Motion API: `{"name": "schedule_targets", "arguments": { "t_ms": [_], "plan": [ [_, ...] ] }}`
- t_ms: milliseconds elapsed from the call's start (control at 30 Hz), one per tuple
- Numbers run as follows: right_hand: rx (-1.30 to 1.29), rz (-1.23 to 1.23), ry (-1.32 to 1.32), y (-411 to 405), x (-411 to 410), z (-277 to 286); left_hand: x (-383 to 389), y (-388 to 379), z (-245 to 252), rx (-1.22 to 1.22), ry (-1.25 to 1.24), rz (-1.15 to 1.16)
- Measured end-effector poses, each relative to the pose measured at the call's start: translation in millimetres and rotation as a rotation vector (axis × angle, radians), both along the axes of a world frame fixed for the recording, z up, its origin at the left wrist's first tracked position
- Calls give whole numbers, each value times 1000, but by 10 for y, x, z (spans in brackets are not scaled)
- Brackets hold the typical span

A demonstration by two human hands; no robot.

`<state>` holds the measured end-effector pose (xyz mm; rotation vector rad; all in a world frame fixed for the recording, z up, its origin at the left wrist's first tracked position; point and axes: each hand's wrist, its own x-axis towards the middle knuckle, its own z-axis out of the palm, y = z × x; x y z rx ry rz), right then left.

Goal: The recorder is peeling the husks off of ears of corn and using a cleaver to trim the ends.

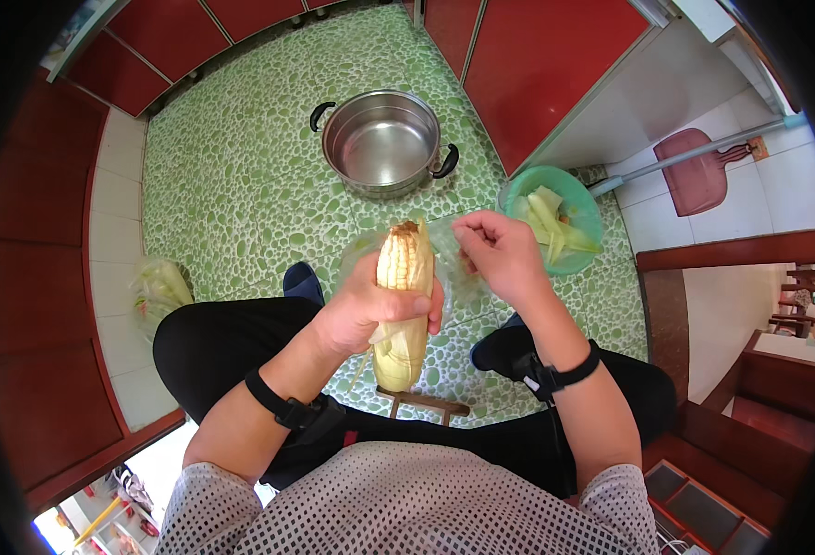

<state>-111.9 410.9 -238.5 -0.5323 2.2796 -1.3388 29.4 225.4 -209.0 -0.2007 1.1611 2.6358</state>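
My left hand grips a partly husked ear of corn around its middle, the thumb lying across the front. Pale kernels and brown silk show at the upper end, while yellow-green husk still wraps the lower part and right side. To the right, apart from the corn, my right hand has its fingers curled and the thumb drawn close to them. I see nothing held there; the inside of the fingers is partly hidden. Below both hands, a clear plastic bag lies partly covered on the floor.
A steel two-handled pot stands ahead on green pebble-patterned tiles. At right, a green bin holds corn husks. Another plastic bag rests by the left wall. A wooden stool edge shows between my legs. Red cabinets border the floor.
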Motion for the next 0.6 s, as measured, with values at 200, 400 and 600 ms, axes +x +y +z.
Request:
{"name": "schedule_targets", "arguments": {
  "t_ms": [200,400,600],
  "plan": [
    [-408,25,-187,41,475,859,-31,9,164,-174,34,-71],
    [-461,7,-131,19,589,748,0,24,91,-360,31,-63],
    [-579,-39,-43,66,710,700,38,-44,91,-203,121,-72]
  ]
}}
